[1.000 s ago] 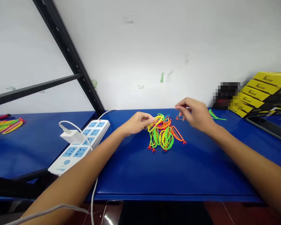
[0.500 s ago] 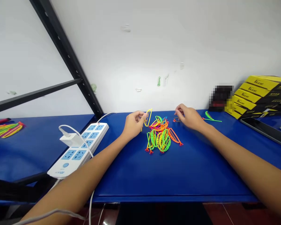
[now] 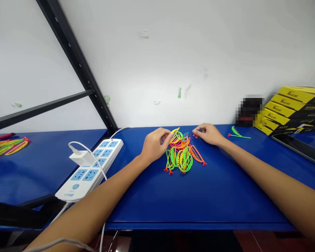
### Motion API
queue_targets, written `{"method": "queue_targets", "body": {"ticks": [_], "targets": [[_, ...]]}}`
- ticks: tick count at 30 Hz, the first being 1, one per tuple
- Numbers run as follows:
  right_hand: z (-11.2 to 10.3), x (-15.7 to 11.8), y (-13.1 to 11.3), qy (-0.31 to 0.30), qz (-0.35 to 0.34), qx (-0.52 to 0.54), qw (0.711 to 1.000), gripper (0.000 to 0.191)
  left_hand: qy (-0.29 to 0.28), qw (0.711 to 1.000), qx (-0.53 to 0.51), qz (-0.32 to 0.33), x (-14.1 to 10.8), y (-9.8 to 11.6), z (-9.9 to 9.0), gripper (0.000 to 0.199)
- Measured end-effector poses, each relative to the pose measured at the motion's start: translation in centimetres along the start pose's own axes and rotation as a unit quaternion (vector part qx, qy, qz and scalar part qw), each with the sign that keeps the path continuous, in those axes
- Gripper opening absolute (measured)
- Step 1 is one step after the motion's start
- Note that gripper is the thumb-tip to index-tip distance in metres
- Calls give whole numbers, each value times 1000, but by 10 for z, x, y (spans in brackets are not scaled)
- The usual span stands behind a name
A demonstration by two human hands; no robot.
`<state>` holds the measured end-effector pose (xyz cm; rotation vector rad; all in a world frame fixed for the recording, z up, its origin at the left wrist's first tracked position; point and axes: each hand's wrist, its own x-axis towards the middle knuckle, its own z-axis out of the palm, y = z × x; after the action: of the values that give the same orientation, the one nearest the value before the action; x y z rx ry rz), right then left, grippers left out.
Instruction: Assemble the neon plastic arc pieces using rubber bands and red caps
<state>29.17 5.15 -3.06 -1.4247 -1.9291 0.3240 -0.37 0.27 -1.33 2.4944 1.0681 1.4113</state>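
A pile of small plastic toy bows and arrows (image 3: 183, 157) in green, yellow, orange and pink lies mid-table, several arrows ending in red suction cups. At its back left, my left hand (image 3: 155, 142) pinches a yellow toy bow (image 3: 175, 131) between thumb and fingers, over the pile. My right hand (image 3: 209, 133) rests by the pile's back right edge with fingertips closed. Small red bits show just under those fingertips; whether they are gripped I cannot tell. A separate green bow (image 3: 235, 131) and a green arrow (image 3: 240, 136) lie farther right.
A white power strip (image 3: 94, 171) with a plugged-in charger (image 3: 81, 157) stands left, its cables crossing near my left forearm. Yellow boxes (image 3: 286, 105) and a dark phone (image 3: 299, 147) are at right. A black rack post (image 3: 81, 66) rises at left; more bows (image 3: 10, 147) lie beyond.
My left hand has moved right with the yellow bow, bringing it over the pile. My right hand has shifted slightly left and down toward the pile's edge.
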Motion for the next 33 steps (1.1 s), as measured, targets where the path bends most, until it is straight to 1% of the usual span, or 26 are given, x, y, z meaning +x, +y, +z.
{"method": "queue_targets", "body": {"ticks": [2, 3, 5, 7, 9, 11, 14, 17, 20, 23, 26, 30, 32, 33], "targets": [[-3, -3, -12, 46, -18, 19, 999, 30, 0, 999, -32, -22, 0, 3, 0, 21], [-5, -6, -20, 64, -40, 45, 996, 30, -1, 998, -53, -35, 1, 6, 0, 21], [-5, -13, -42, 42, -73, 77, 993, 30, -18, 994, -97, -56, 1, 10, 1, 21], [-3, -23, -64, 2, -103, 155, 982, 27, -47, 988, -132, -67, 1, 15, 1, 22], [2, -32, -81, -35, -122, 205, 970, 22, -76, 982, -157, -77, 1, 19, 0, 24], [5, -37, -91, -37, -122, 230, 965, 19, -103, 975, -173, -95, 1, 21, 0, 27], [5, -40, -93, -44, -86, 256, 962, 19, -130, 962, -196, -137, 2, 19, 1, 33], [2, -39, -90, -90, -58, 283, 953, 27, -132, 950, -226, -170, 1, 15, 3, 38], [0, -39, -89, -107, -52, 287, 951, 37, -132, 945, -239, -179, 1, 13, 3, 41], [0, -39, -89, -119, -40, 292, 948, 40, -133, 946, -238, -178, 1, 12, 2, 41], [2, -40, -90, -97, -43, 284, 953, 36, -143, 947, -231, -169, 2, 12, 2, 40], [4, -42, -90, -46, -83, 231, 968, 27, -158, 943, -239, -170, 3, 11, 2, 43], [3, -43, -90, -30, -116, 184, 976, 25, -176, 929, -267, -185, 4, 9, 1, 46], [2, -44, -90, -23, -135, 159, 978, 24, -191, 917, -291, -194, 5, 8, 0, 47]]}}
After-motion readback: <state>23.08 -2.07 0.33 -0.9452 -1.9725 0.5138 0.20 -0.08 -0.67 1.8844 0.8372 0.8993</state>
